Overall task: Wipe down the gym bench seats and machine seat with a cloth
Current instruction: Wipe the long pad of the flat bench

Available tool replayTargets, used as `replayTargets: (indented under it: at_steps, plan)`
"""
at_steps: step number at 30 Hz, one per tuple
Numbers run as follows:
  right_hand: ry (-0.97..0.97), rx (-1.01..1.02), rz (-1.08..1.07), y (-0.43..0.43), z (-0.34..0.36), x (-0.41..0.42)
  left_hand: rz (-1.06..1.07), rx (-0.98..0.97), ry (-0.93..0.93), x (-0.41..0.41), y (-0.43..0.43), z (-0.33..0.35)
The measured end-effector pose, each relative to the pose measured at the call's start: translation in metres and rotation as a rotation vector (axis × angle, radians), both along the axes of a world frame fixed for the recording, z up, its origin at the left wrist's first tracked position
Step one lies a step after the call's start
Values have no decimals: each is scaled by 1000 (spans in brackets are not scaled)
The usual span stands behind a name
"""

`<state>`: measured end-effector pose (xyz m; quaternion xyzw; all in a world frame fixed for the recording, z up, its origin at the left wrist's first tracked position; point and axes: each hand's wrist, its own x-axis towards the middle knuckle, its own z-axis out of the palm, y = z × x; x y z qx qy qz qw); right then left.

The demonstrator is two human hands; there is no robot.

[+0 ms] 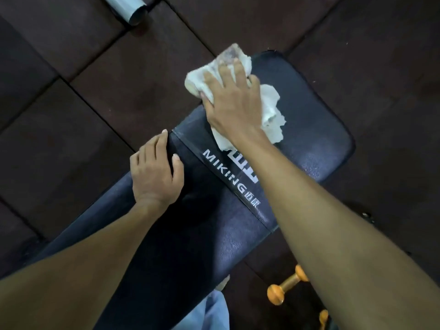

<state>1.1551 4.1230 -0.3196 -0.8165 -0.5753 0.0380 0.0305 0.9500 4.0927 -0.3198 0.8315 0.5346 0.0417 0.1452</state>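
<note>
A black padded gym bench (314, 129) with white "MIKING" lettering runs from lower left to upper right. My right hand (233, 101) presses a crumpled white cloth (271, 115) flat onto the bench's far pad, near its left edge. The cloth bulges out beyond my fingers and trails back under my wrist. My left hand (154, 172) rests on the left edge of the nearer pad, fingers curled over the side by the seam between the two pads.
Dark rubber floor tiles (100, 86) surround the bench. A pale metal tube (131, 8) lies at the top left. An orange dumbbell (285, 287) sits on the floor under my right forearm, with another orange piece (323, 316) below it. Light blue fabric (209, 310) shows at the bottom.
</note>
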Motion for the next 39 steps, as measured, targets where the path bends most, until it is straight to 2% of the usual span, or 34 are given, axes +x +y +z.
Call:
replayTargets:
  at_steps: [2, 5, 7, 9, 12, 14, 16, 20, 24, 26, 27, 29, 31, 33, 35, 39]
  plan:
    - [-2, 45, 24, -13, 2, 6, -12, 10, 5, 0, 0, -2]
    - [19, 49, 1, -81, 6, 27, -11, 15, -6, 0, 1, -5]
    - [29, -33, -169, -141, 12, 49, -7, 26, -14, 1, 0, -6]
    - [14, -101, -451, -177, 21, 68, -2, 31, -26, 0, 0, -6]
    - [33, -74, -759, -154, 21, 85, 0, 31, -24, -2, 2, -7]
    - [62, -19, -850, -110, 20, 93, 6, 35, -24, -2, 3, -6]
    - [75, 9, -778, -63, 19, 90, 4, 45, -19, -2, 2, -7]
    - [48, 50, -380, -12, 14, 43, -7, 40, -23, -2, 2, -7]
    - [16, 8, 133, -77, 12, 22, -3, 22, -27, -4, 1, -6]
    - [9, 4, 262, -136, 12, 35, -5, 10, -30, -5, 0, -6]
    - [7, -12, 220, -159, 15, 42, -8, 8, -28, -6, 0, -5]
    - [36, -44, -52, -175, 20, 49, -15, 6, -18, -7, 0, -4]
    - [85, -45, -448, -150, 22, 38, -24, -1, -15, -8, 0, -4]
    - [125, -6, -685, -110, 25, 16, -18, -5, -24, -9, 1, -4]
    - [121, -2, -633, -83, 24, -18, 2, -23, -49, -13, 0, -3]
    - [73, -65, -166, -94, 24, -80, -18, -63, -135, -23, -6, 0]
